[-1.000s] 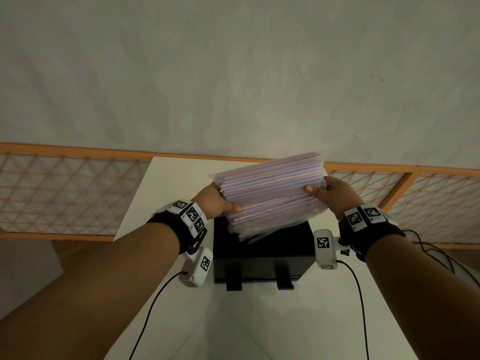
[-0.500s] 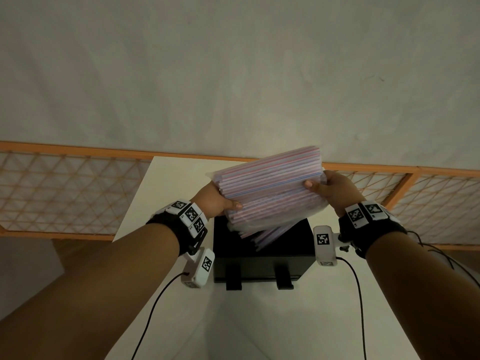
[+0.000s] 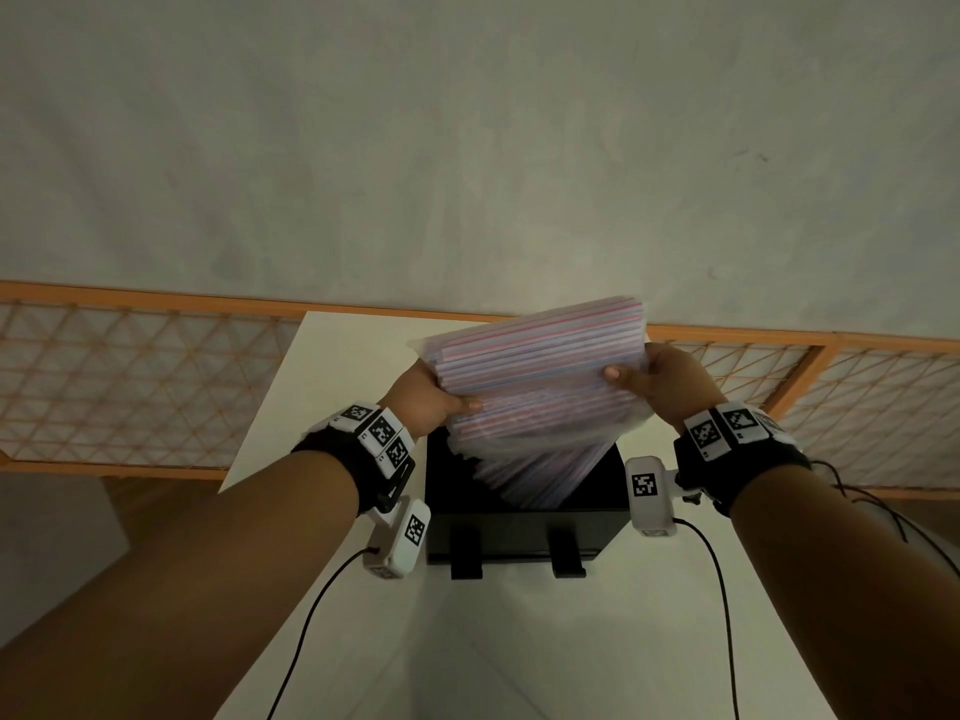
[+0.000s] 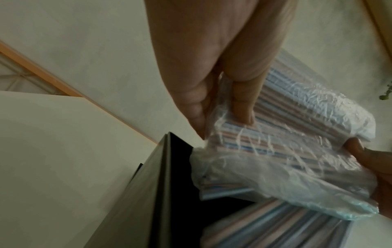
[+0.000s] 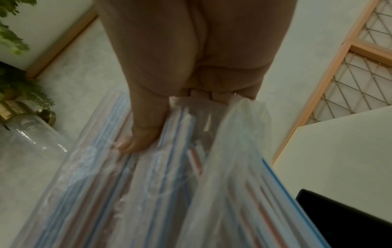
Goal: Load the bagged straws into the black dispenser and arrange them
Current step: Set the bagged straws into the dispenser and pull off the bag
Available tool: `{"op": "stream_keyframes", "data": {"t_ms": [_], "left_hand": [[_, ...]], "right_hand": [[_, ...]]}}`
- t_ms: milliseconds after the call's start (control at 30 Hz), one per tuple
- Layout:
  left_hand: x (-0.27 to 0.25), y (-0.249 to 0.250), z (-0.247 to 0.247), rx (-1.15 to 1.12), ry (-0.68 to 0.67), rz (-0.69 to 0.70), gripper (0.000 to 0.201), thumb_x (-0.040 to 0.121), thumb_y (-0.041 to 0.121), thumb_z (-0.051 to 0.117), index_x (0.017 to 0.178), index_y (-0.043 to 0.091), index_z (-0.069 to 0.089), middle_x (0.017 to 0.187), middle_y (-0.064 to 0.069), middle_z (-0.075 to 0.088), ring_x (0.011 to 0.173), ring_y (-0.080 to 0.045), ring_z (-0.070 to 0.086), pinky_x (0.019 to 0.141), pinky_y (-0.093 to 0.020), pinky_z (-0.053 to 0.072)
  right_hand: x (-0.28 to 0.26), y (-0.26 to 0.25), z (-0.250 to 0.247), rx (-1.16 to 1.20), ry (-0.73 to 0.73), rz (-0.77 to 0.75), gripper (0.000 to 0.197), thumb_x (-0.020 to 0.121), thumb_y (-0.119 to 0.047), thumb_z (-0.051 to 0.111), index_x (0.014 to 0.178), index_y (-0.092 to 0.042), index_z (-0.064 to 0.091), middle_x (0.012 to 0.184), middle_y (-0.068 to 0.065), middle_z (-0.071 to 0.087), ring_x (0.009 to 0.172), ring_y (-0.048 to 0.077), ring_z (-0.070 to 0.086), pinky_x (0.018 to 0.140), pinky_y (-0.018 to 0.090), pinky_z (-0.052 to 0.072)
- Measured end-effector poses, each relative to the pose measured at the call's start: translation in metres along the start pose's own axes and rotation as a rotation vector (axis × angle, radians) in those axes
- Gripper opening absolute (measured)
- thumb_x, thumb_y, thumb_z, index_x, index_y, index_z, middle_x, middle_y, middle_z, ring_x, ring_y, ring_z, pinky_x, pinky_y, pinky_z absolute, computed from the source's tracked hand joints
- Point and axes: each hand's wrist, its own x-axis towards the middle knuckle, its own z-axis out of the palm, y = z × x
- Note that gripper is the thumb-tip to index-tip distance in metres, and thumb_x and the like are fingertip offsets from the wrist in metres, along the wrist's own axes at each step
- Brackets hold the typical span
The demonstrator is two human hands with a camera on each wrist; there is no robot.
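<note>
Now we are holding the bag of straws (image 3: 540,366) up over the black dispenser (image 3: 519,527), one hand at each end. Our left hand (image 3: 423,402) is pinching the left end and our right hand (image 3: 665,387) is pinching the right end, thumbs on top. We are tipping the bag so its open side is facing down, and straws are sliding out into the dispenser on the white table (image 3: 519,641). We think tipping is helping them drop together. We are not seeing any words to read, only checkered squares on our wristbands (image 3: 382,433).
</note>
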Motion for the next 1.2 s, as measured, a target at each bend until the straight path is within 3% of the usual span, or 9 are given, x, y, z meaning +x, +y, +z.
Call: {"op": "stream_keyframes", "data": {"t_ms": [67,233,367,433,600,800,1033,1100,1200], "left_hand": [[0.0,-0.002,0.001,0.035,0.017,0.009,0.06,0.069,0.001,0.081,0.124,0.015,0.06,0.123,-0.01,0.065,0.116,-0.026,0.06,0.104,-0.048,0.045],[0.0,-0.001,0.004,0.026,-0.044,0.016,0.055,0.07,-0.002,0.08,0.115,0.023,0.06,0.122,-0.008,0.065,0.117,-0.025,0.059,0.107,-0.047,0.043],[-0.002,0.001,0.004,-0.021,-0.188,-0.05,0.074,0.058,0.006,0.086,0.126,0.016,0.058,0.126,-0.008,0.064,0.12,-0.023,0.058,0.108,-0.044,0.042],[-0.003,0.001,0.003,-0.097,-0.232,-0.083,0.062,0.07,-0.007,0.077,0.125,0.015,0.057,0.126,-0.01,0.063,0.121,-0.024,0.057,0.107,-0.043,0.043],[-0.002,-0.002,0.002,-0.158,-0.088,-0.145,0.054,0.077,-0.007,0.072,0.126,0.011,0.056,0.125,-0.014,0.063,0.118,-0.028,0.059,0.094,-0.045,0.052],[0.001,-0.004,0.002,-0.171,-0.044,-0.162,0.05,0.079,-0.005,0.071,0.126,0.005,0.056,0.125,-0.018,0.062,0.115,-0.031,0.06,0.086,-0.041,0.055],[-0.002,-0.004,0.002,-0.167,-0.046,-0.152,0.051,0.079,-0.007,0.07,0.126,0.006,0.056,0.123,-0.016,0.063,0.114,-0.029,0.061,0.088,-0.04,0.054],[-0.004,-0.005,-0.002,-0.148,-0.03,-0.146,0.052,0.074,-0.003,0.076,0.123,0.008,0.059,0.121,-0.014,0.065,0.114,-0.029,0.061,0.095,-0.044,0.052],[0.002,-0.014,-0.009,-0.05,0.016,-0.141,0.076,0.046,0.027,0.093,0.116,0.016,0.066,0.116,-0.01,0.07,0.11,-0.027,0.065,0.098,-0.047,0.051]], "right_hand": [[0.001,0.002,-0.001,-0.04,0.013,0.002,0.026,0.076,-0.035,0.076,0.07,-0.015,0.061,0.069,0.002,0.062,0.07,0.022,0.06,0.065,0.031,0.046],[0.003,0.007,-0.002,-0.093,0.064,0.017,0.038,0.077,-0.032,0.075,0.062,-0.007,0.051,0.061,0.005,0.049,0.065,0.024,0.048,0.057,0.03,0.034],[0.004,0.011,-0.005,-0.118,0.049,0.02,0.034,0.082,-0.034,0.07,0.088,0.0,0.07,0.084,0.016,0.069,0.081,0.029,0.063,0.069,0.03,0.043],[0.003,0.011,-0.006,-0.115,0.049,0.036,0.03,0.083,-0.031,0.069,0.091,-0.003,0.071,0.085,0.013,0.068,0.081,0.024,0.06,0.071,0.029,0.041],[0.0,0.007,-0.004,-0.125,0.009,0.011,0.025,0.085,-0.035,0.066,0.081,-0.01,0.067,0.073,0.002,0.064,0.073,0.02,0.057,0.06,0.025,0.042],[0.006,0.01,0.002,-0.263,-0.102,-0.018,0.049,0.074,-0.031,0.078,0.117,-0.016,0.06,0.11,0.003,0.066,0.102,0.022,0.061,0.091,0.037,0.047],[0.004,0.006,0.011,-0.275,0.017,-0.014,0.026,0.082,-0.023,0.071,0.103,-0.009,0.065,0.094,0.007,0.064,0.093,0.026,0.059,0.077,0.029,0.037],[0.005,0.004,0.011,-0.314,-0.006,-0.007,0.03,0.081,-0.027,0.072,0.104,-0.009,0.065,0.097,0.01,0.067,0.096,0.027,0.061,0.077,0.029,0.038],[0.007,0.005,0.011,-0.327,-0.04,0.012,0.048,0.076,-0.038,0.075,0.114,-0.012,0.059,0.102,0.004,0.064,0.099,0.022,0.059,0.079,0.029,0.04]]}}
